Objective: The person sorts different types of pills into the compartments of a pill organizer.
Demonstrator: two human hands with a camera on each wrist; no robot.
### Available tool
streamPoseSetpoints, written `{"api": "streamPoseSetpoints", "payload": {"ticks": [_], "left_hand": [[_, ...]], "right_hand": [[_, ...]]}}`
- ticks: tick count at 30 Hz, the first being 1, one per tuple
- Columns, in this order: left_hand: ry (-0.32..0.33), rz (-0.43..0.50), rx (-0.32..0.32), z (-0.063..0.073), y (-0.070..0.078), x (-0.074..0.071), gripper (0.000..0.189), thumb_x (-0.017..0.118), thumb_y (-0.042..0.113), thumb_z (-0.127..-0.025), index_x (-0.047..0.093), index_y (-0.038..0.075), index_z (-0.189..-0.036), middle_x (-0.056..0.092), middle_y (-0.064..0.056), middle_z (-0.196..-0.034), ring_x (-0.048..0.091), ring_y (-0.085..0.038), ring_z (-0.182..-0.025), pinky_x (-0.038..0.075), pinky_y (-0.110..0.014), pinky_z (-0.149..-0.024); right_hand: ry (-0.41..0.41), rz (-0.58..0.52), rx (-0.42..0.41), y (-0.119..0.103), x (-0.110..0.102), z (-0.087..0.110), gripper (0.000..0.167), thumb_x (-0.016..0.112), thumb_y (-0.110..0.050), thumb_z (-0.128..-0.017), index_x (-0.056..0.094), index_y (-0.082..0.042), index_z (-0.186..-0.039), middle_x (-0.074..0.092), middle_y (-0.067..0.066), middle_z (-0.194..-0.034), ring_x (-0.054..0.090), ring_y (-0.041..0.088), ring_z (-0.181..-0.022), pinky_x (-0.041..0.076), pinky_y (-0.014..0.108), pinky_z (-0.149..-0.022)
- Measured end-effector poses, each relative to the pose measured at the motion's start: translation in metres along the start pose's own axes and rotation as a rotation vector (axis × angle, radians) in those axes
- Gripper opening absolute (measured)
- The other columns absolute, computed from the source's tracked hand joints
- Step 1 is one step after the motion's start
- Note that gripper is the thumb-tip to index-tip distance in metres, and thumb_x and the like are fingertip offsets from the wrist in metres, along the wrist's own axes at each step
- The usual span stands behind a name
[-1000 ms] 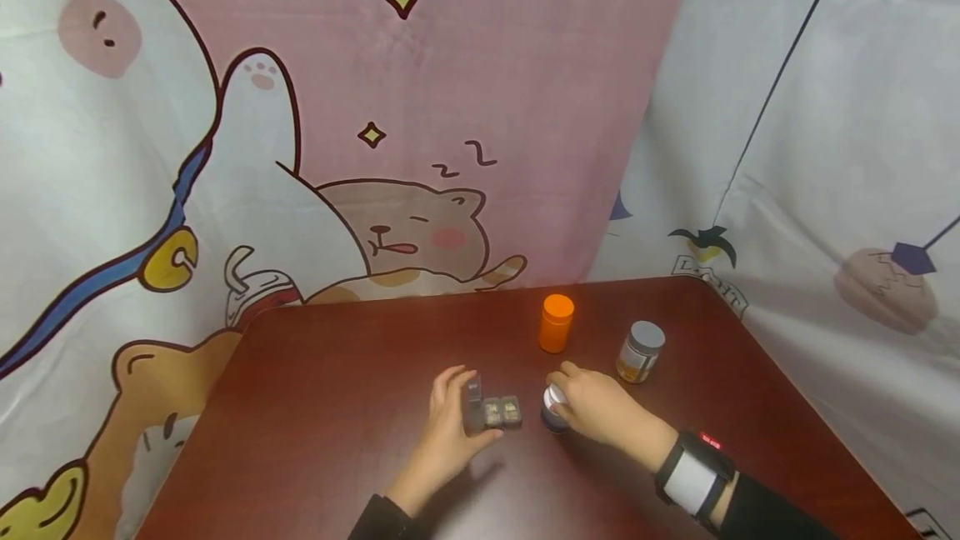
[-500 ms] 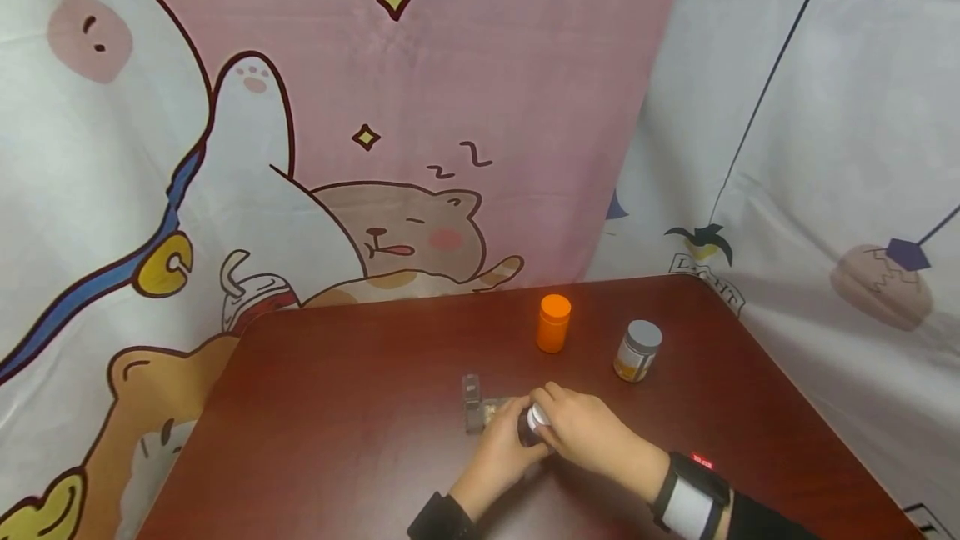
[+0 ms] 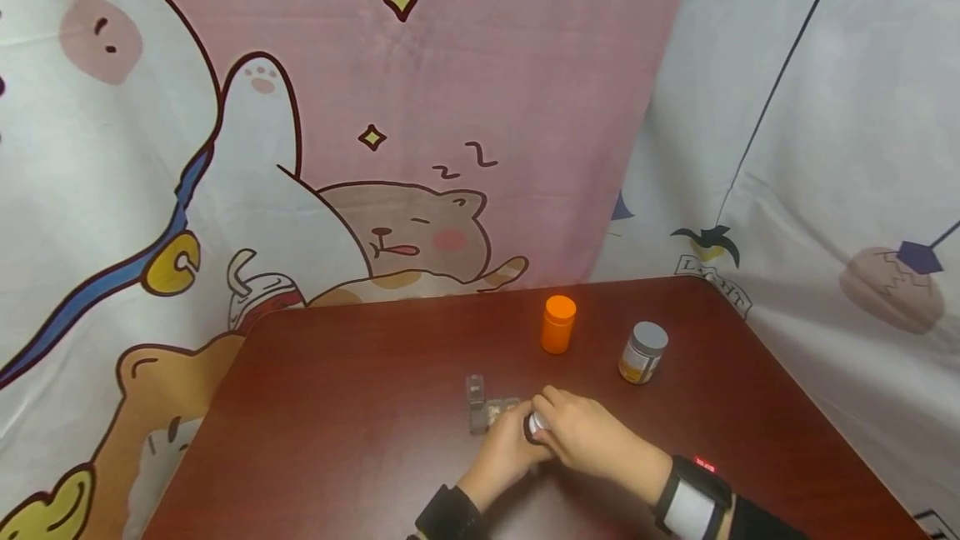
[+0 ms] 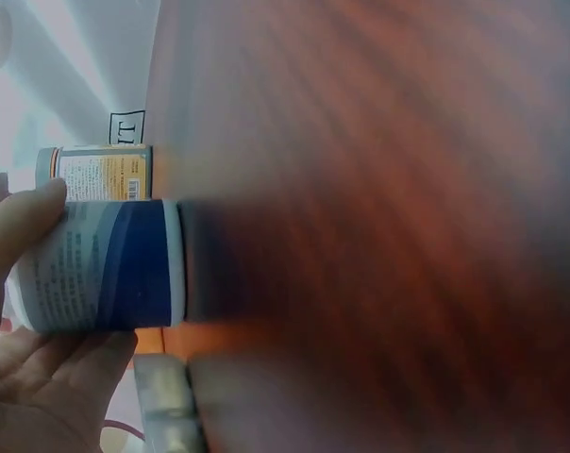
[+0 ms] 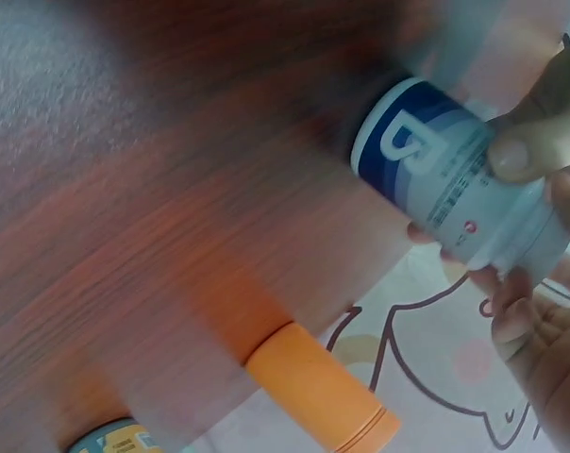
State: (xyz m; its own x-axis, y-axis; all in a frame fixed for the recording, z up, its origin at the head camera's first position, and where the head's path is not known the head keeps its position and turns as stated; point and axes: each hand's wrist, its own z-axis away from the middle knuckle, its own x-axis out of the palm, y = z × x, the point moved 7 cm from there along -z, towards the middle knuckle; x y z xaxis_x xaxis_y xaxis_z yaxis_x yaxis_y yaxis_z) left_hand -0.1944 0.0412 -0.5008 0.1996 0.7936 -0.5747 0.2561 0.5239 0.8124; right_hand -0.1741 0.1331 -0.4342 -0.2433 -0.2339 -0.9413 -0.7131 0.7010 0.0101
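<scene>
Both hands are on one small pill bottle (image 4: pixel 106 269), white with a dark blue band round its base. My left hand (image 3: pixel 504 447) grips the bottle's body, thumb on one side and fingers on the other in the left wrist view. On top, my right hand (image 3: pixel 588 432) holds the white cap (image 3: pixel 537 423) with curled fingers; much of the cap is hidden by them in the head view. Just left of the hands, a clear grey pill organizer (image 3: pixel 477 417) lies on the table with one lid raised. Pale pills show in its other compartments, partly behind the left hand.
Behind the hands an orange bottle (image 3: pixel 557 325) stands upright on the dark red-brown table (image 3: pixel 360 390). A jar with a grey lid (image 3: pixel 642 354) and yellow-white label stands to its right. A cartoon-print curtain (image 3: pixel 450 107) hangs along the table's back and right edges.
My left hand has left the pill organizer and moved right to take hold of the bottle. The bottle and my right hand have shifted slightly left and toward me.
</scene>
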Motion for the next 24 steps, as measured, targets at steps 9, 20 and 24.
{"api": "streamPoseSetpoints", "payload": {"ticks": [9, 20, 24], "left_hand": [[-0.104, 0.011, 0.097, -0.006, 0.004, -0.003, 0.042, 0.089, 0.02, -0.069, 0.07, 0.01, -0.105, 0.074, 0.001, -0.093, 0.063, -0.001, -0.082, 0.052, -0.019, -0.075], [-0.104, 0.039, 0.073, -0.006, 0.001, -0.005, 0.049, 0.09, 0.019, -0.068, 0.071, 0.012, -0.113, 0.075, 0.0, -0.102, 0.066, -0.005, -0.091, 0.053, -0.023, -0.084], [-0.086, 0.009, 0.065, -0.006, 0.001, -0.004, 0.054, 0.09, 0.023, -0.068, 0.07, 0.012, -0.117, 0.075, -0.002, -0.108, 0.067, -0.01, -0.097, 0.054, -0.027, -0.089]], "right_hand": [[-0.034, -0.081, -0.109, 0.005, 0.004, 0.004, 0.032, 0.08, -0.02, -0.078, 0.057, -0.015, -0.099, 0.048, -0.006, -0.092, 0.048, 0.003, -0.076, 0.05, 0.019, -0.064], [0.003, -0.202, 0.086, 0.021, 0.011, 0.012, 0.043, 0.079, -0.038, -0.081, 0.063, -0.025, -0.119, 0.061, -0.013, -0.106, 0.058, 0.002, -0.093, 0.054, 0.026, -0.078], [0.041, -0.358, 0.272, 0.036, 0.016, 0.022, 0.056, 0.084, -0.039, -0.075, 0.061, -0.022, -0.123, 0.063, -0.011, -0.116, 0.061, 0.008, -0.107, 0.055, 0.036, -0.091]]}}
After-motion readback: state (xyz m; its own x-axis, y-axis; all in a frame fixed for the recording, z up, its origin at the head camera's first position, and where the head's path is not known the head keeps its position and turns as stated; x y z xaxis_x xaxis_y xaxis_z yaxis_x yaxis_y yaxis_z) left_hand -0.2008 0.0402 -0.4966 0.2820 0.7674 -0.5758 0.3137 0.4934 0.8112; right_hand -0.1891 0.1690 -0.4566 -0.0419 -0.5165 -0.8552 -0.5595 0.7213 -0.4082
